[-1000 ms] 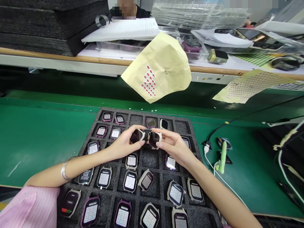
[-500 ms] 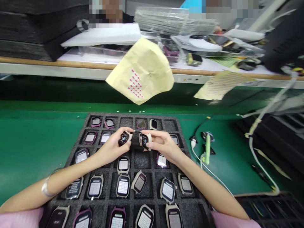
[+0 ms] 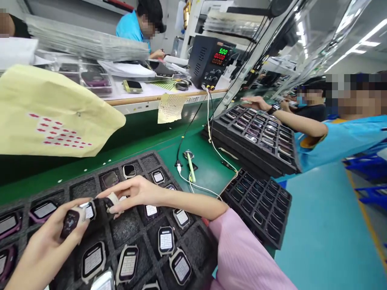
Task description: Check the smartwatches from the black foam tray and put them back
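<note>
My left hand (image 3: 57,229) grips a smartwatch body (image 3: 72,220) with a dark round-cornered screen and a light frame. To its right, my right hand (image 3: 136,195) pinches a second light-framed watch (image 3: 111,200), turned mostly edge-on. Both hands are over a black foam tray (image 3: 125,227) with square compartments. Watches with purple or beige frames lie in many of them, most with lit white screens, such as a beige one (image 3: 166,240) right of centre and a purple one (image 3: 43,210) at the left.
A yellow paper (image 3: 60,117) hangs off the shelf at the left. Beyond the tray are cables and a green pen-like tool (image 3: 191,168). A power supply (image 3: 208,60) stands on the shelf. At the right, a person in blue (image 3: 347,137) reaches over stacked watch trays (image 3: 254,141).
The view has swung to the right, bringing the power supply, stacked trays and people into sight. Both hands still hold their watches and now appear further left in the picture.
</note>
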The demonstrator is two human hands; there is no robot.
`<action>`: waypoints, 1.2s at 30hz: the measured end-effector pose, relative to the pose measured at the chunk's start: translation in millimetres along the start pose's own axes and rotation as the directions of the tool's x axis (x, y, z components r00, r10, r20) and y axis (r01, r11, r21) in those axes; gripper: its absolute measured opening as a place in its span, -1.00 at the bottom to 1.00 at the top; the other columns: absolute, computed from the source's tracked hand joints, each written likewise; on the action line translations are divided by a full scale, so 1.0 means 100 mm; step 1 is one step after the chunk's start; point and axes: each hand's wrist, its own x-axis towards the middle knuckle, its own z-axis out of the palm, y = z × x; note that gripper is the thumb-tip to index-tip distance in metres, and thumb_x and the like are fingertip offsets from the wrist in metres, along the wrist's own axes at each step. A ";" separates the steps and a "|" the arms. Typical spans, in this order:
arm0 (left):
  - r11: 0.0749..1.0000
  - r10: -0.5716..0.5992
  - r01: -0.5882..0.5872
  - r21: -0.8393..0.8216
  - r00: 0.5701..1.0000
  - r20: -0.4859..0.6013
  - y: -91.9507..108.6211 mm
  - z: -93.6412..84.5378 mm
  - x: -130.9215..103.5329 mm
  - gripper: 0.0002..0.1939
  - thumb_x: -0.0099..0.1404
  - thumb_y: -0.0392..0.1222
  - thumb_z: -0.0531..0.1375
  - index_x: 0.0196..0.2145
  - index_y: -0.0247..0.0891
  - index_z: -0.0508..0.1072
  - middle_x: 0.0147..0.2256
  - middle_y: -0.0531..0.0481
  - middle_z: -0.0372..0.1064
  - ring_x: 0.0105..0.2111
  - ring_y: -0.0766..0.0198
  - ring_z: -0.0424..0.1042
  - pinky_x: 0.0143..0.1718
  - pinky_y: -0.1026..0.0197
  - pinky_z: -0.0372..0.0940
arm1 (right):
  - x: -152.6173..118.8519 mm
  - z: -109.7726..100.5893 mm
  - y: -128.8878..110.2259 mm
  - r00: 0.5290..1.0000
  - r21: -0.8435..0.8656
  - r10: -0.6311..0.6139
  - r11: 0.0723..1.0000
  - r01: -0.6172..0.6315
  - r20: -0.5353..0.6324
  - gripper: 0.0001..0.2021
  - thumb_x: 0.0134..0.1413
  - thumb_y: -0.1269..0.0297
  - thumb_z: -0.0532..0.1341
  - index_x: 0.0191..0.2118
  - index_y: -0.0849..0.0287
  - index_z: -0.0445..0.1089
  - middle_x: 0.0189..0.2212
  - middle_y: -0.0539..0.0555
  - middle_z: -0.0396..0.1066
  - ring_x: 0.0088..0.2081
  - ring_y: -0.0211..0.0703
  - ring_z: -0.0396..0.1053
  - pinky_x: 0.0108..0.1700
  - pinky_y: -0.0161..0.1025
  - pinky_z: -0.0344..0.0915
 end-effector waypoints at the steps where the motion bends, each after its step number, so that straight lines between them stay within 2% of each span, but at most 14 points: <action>1: 1.000 0.003 -0.003 0.006 1.000 0.003 0.00 0.01 -0.01 -0.47 0.02 0.27 0.24 -0.10 0.02 0.38 -0.32 0.07 0.42 -0.35 0.09 0.40 -0.47 0.19 0.35 | 0.00 0.00 0.01 1.000 0.007 -0.003 1.000 0.003 0.005 -0.47 -0.16 0.27 0.47 0.02 0.20 0.46 -0.29 0.01 0.43 -0.27 -0.24 0.37 -0.09 -0.28 0.37; 5: 0.999 0.003 0.000 -0.041 0.998 0.060 0.00 0.04 -0.01 -0.42 0.11 0.22 0.22 0.01 -0.08 0.29 -0.54 0.12 0.26 -0.59 0.28 0.22 -0.63 0.30 0.23 | 0.02 -0.03 0.05 1.000 0.012 0.004 1.000 -0.004 0.015 -0.47 -0.15 0.29 0.47 0.03 0.20 0.46 -0.31 0.01 0.43 -0.29 -0.28 0.38 -0.13 -0.35 0.37; 8: 0.996 0.026 -0.017 -0.088 0.995 0.100 -0.06 0.05 0.03 -0.33 0.08 0.19 0.26 0.07 -0.13 0.25 -0.55 0.12 0.28 -0.59 0.28 0.22 -0.61 0.29 0.27 | 0.03 -0.05 0.08 1.000 0.024 0.027 0.999 -0.027 0.005 -0.45 -0.17 0.26 0.47 0.03 0.19 0.46 -0.29 0.03 0.44 -0.27 -0.26 0.39 -0.12 -0.33 0.37; 11: 0.998 0.027 -0.019 -0.065 0.992 0.126 -0.12 0.03 0.07 -0.34 0.04 0.17 0.29 0.04 -0.14 0.29 -0.50 0.10 0.33 -0.56 0.28 0.28 -0.56 0.30 0.31 | 0.03 -0.07 0.08 0.998 0.020 0.062 0.998 -0.061 -0.024 -0.45 -0.21 0.25 0.49 0.01 0.19 0.48 -0.30 0.02 0.45 -0.30 -0.26 0.41 -0.12 -0.33 0.36; 14: 0.998 0.040 -0.036 -0.043 0.994 0.097 -0.09 0.03 0.08 -0.44 0.07 0.13 0.28 -0.03 -0.16 0.33 -0.50 0.10 0.33 -0.54 0.29 0.31 -0.57 0.35 0.26 | 0.04 -0.08 0.06 0.998 -0.012 0.051 0.999 -0.051 -0.034 -0.47 -0.18 0.27 0.48 0.01 0.19 0.48 -0.30 0.01 0.45 -0.32 -0.27 0.40 -0.16 -0.34 0.36; 17: 0.996 0.067 -0.063 -0.069 0.996 0.059 0.03 0.05 0.05 -0.49 0.17 0.05 0.21 0.03 -0.20 0.28 -0.65 0.21 0.13 -0.71 0.37 0.12 -0.69 0.36 0.10 | 0.05 -0.08 0.03 0.999 -0.025 0.007 1.000 -0.009 -0.052 -0.48 -0.14 0.30 0.46 0.02 0.20 0.46 -0.28 0.04 0.44 -0.30 -0.24 0.40 -0.18 -0.28 0.40; 22: 0.988 0.142 -0.139 -0.066 0.989 0.041 0.16 0.04 0.08 -0.61 0.18 -0.12 0.19 -0.03 -0.25 0.34 -0.52 0.12 0.28 -0.62 0.35 0.26 -0.56 0.31 0.22 | 0.10 -0.08 -0.01 0.985 -0.057 -0.003 0.998 -0.007 -0.171 -0.53 -0.15 0.32 0.45 -0.03 0.23 0.49 -0.30 0.06 0.48 -0.33 -0.23 0.41 -0.22 -0.27 0.42; 25: 0.972 0.230 -0.230 -0.039 0.973 -0.008 0.15 0.00 0.12 -0.63 0.19 -0.21 0.15 -0.02 -0.23 0.33 -0.36 0.02 0.38 -0.37 0.24 0.40 -0.30 0.22 0.33 | 0.14 -0.09 -0.04 0.982 -0.098 -0.017 0.995 -0.002 -0.190 -0.57 -0.11 0.33 0.43 -0.04 0.22 0.49 -0.28 0.09 0.49 -0.30 -0.20 0.43 -0.21 -0.25 0.42; 28: 0.950 0.311 -0.311 -0.002 0.950 -0.014 0.15 -0.03 0.14 -0.68 0.18 -0.30 0.13 -0.07 -0.25 0.35 -0.16 -0.05 0.40 -0.14 0.18 0.38 -0.06 0.15 0.27 | 0.15 -0.06 -0.08 0.978 -0.145 -0.012 0.989 -0.019 -0.208 -0.59 -0.08 0.34 0.41 -0.04 0.22 0.49 -0.30 0.10 0.50 -0.34 -0.21 0.43 -0.19 -0.24 0.40; 36: 0.914 0.401 -0.399 -0.072 0.916 0.021 0.16 -0.06 0.08 -0.65 0.23 -0.31 0.13 0.00 -0.23 0.29 -0.09 -0.06 0.36 -0.10 0.20 0.35 -0.02 0.19 0.24 | 0.12 0.03 -0.14 0.982 -0.106 -0.005 0.994 -0.015 -0.187 -0.61 -0.10 0.37 0.42 -0.07 0.19 0.51 -0.29 0.11 0.52 -0.35 -0.19 0.44 -0.24 -0.23 0.43</action>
